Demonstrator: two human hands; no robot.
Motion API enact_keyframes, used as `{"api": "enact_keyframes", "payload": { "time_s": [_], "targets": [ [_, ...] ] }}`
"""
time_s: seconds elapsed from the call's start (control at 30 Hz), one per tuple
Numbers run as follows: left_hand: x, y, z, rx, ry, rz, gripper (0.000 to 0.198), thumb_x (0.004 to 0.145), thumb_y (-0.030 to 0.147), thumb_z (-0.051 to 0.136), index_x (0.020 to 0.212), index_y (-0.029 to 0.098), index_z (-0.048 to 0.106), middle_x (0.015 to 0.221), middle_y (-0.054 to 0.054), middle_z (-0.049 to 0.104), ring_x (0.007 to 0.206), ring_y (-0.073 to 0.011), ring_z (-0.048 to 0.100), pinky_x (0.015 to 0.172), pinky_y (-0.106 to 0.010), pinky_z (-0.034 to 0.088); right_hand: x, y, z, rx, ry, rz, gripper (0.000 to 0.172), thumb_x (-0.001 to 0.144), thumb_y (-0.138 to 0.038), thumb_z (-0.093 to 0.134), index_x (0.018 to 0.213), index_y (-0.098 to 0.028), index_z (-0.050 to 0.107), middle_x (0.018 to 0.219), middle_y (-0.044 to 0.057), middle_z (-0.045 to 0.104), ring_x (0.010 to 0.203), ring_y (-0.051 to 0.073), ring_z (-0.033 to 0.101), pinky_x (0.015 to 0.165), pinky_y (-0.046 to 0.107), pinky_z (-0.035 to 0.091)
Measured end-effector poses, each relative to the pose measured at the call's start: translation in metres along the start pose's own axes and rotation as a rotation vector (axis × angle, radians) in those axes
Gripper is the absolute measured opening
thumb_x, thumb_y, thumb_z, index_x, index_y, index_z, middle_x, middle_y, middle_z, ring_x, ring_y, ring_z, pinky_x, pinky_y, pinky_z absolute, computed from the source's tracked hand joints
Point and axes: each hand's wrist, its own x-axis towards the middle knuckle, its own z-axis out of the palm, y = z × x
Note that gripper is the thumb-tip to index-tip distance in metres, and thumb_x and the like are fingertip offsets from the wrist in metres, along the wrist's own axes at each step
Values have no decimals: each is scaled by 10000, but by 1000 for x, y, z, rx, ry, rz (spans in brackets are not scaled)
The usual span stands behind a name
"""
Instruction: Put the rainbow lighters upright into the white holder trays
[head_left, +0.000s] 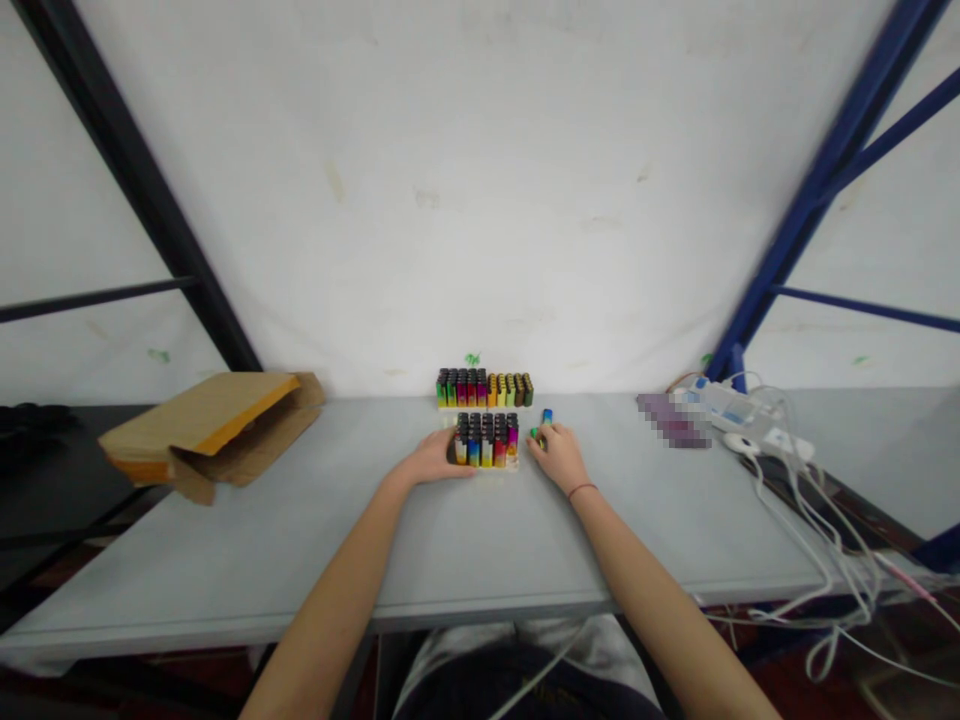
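A clear tray filled with rows of multicoloured lighters stands upright on the grey table, with a gap at its front right corner. My left hand is wrapped round the tray's left end, thumb along the front edge. Just right of the tray, my right hand has its fingers curled down round a small green lighter, mostly hidden by the fingers. A blue lighter shows just beyond those fingers; whether it is touched I cannot tell.
Behind stands another row of lighters, black-topped at left, yellow and brown at right. An open cardboard box lies left. At right are a blurred purple item, a white power strip and tangled white cables. A wall closes the back.
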Motion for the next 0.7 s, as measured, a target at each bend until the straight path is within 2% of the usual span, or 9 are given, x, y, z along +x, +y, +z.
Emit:
{"api": "enact_keyframes", "payload": {
  "time_s": [0.1, 0.2, 0.3, 0.4, 0.47, 0.53, 0.57, 0.63, 0.7],
  "targets": [
    [0, -1, 0, -25, 14, -2, 841, 537, 565, 820, 1236, 160, 585, 1218, -107, 658, 1133, -361, 591, 1004, -449, 453, 1, 0, -1, -21, -57, 19, 180, 909, -230, 496, 960, -141, 645, 965, 122, 658, 911, 220, 577, 815, 291, 388],
    [0, 1, -1, 1, 3, -10, 844, 550, 563, 811, 1253, 163, 569, 1233, -106, 651, 1139, -357, 587, 1011, -451, 448, 2, 1, 1, -17, -90, 66, 235, 888, -159, 486, 1076, -100, 613, 1047, 158, 655, 958, 233, 593, 825, 293, 399],
    [-1, 3, -1, 32, -13, -7, 823, 573, 552, 800, 1253, 152, 567, 1239, -115, 645, 1133, -360, 590, 1009, -457, 448, 0, -2, 2, -18, -123, 85, 246, 882, -129, 456, 1063, -89, 618, 1082, 196, 640, 982, 252, 604, 826, 304, 410],
    [-1, 4, -2, 37, -10, -17, 805, 567, 544, 804, 1231, 147, 582, 1228, -122, 650, 1129, -373, 591, 1012, -469, 444, -1, -5, -1, 95, -82, 77, 305, 911, -159, 396, 1154, -91, 566, 1060, 196, 650, 958, 261, 619, 804, 316, 421],
    [-1, 4, -2, 36, -6, -29, 818, 562, 543, 808, 1242, 153, 576, 1245, -123, 642, 1144, -373, 581, 1022, -470, 434, -2, -8, -3, 226, -29, 102, 381, 929, -201, 355, 1279, -100, 467, 1005, 168, 671, 895, 257, 634, 771, 322, 425],
    [-1, 4, -2, 35, -10, -31, 826, 562, 542, 809, 1254, 160, 568, 1261, -121, 634, 1150, -365, 578, 1028, -462, 429, -2, -10, -4, 357, 18, 134, 403, 934, -258, 337, 1303, -132, 436, 933, 124, 683, 833, 247, 638, 747, 318, 422],
    [-1, 3, -1, 35, -13, -30, 826, 562, 543, 809, 1254, 160, 568, 1261, -120, 635, 1147, -361, 580, 1029, -460, 428, -2, -11, -4, 423, 41, 147, 382, 933, -301, 340, 1258, -152, 473, 899, 103, 681, 819, 242, 634, 741, 314, 419],
    [-1, 2, -1, 26, -12, -30, 827, 554, 552, 810, 1245, 162, 575, 1250, -115, 641, 1141, -358, 583, 1026, -454, 431, -1, -12, -4, 563, 78, 167, 358, 925, -427, 347, 1039, -180, 580, 827, 73, 668, 793, 229, 617, 728, 301, 414],
    [-2, 1, -1, 9, -1, -36, 836, 539, 566, 812, 1236, 167, 583, 1234, -106, 651, 1144, -359, 582, 1023, -447, 434, 0, -12, -3, 702, 95, 192, 472, 900, -574, 332, 761, -194, 576, 712, 52, 633, 716, 212, 585, 679, 291, 405]
  ]
}}
